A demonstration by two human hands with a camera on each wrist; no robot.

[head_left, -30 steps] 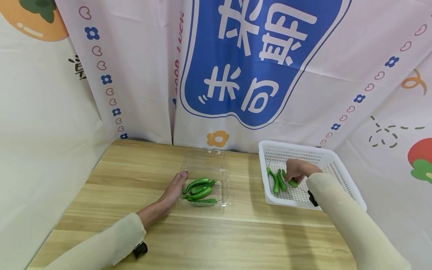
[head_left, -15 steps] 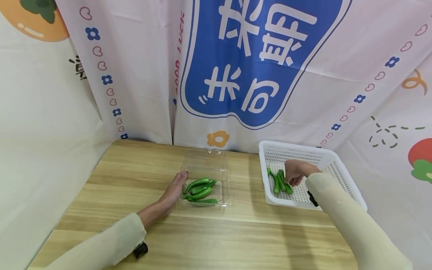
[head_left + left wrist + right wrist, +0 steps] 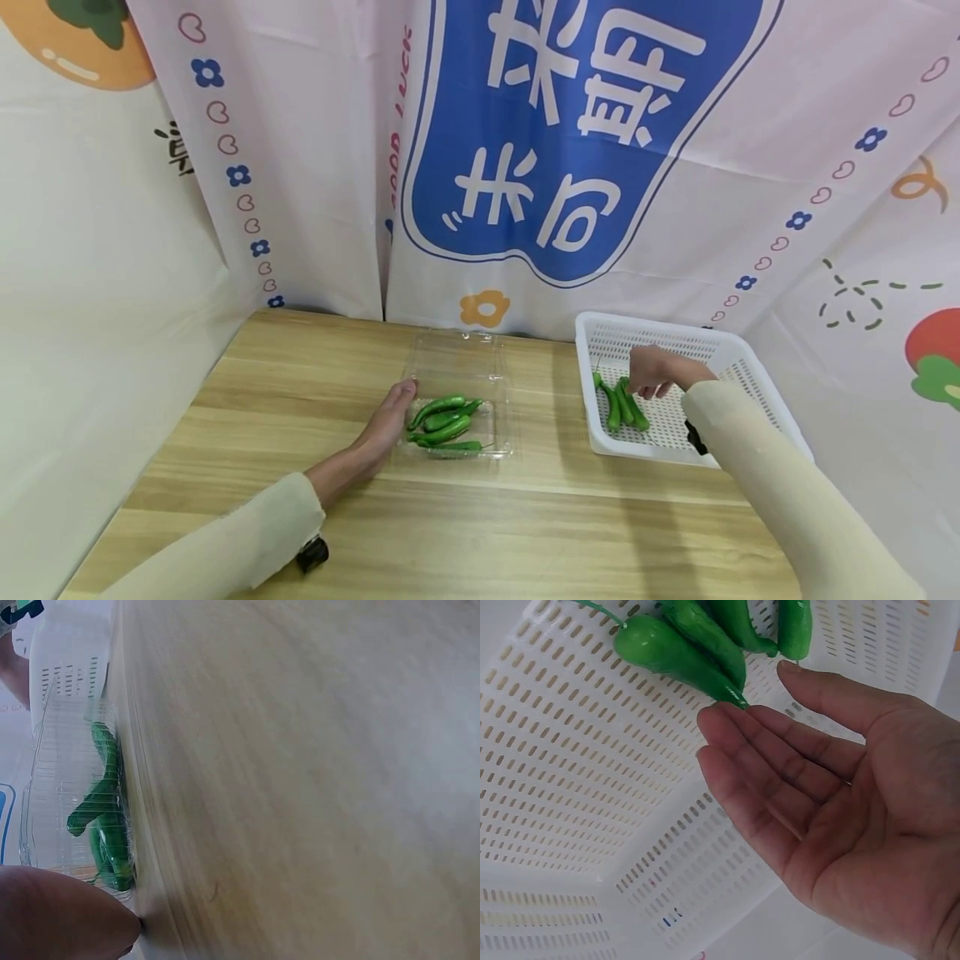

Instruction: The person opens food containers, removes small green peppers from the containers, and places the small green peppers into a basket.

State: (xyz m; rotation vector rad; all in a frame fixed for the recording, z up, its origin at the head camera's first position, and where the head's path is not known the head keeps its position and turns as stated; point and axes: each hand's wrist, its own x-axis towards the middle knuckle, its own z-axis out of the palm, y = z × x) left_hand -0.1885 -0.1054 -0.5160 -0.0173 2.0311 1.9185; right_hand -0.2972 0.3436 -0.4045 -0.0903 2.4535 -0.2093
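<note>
The green peppers (image 3: 626, 407) lie bunched toward the left end of the white basket (image 3: 637, 450), just left of my right hand (image 3: 651, 372), their long axes running mostly from the far wall toward me, tilted slightly. My right hand is far the nearer one; it hangs relaxed over them, fingers loosely extended and holding nothing, though I can't tell whether a fingertip touches the closest pepper. They are glossy, smooth and tapered, with thin stems; the basket is stiff plastic, pierced by rows of slots. Well to the left stands a clear container (image 3: 487, 421), thin, ridged, its lid folded back, with the boxed peppers (image 3: 446, 431) lying mostly crosswise inside. My left hand (image 3: 384, 421) rests along its left side, fingers straight rather than curled. Beneath is a pale wood-grain table (image 3: 450, 533); behind, a creased printed cloth (image 3: 322, 167).
</note>
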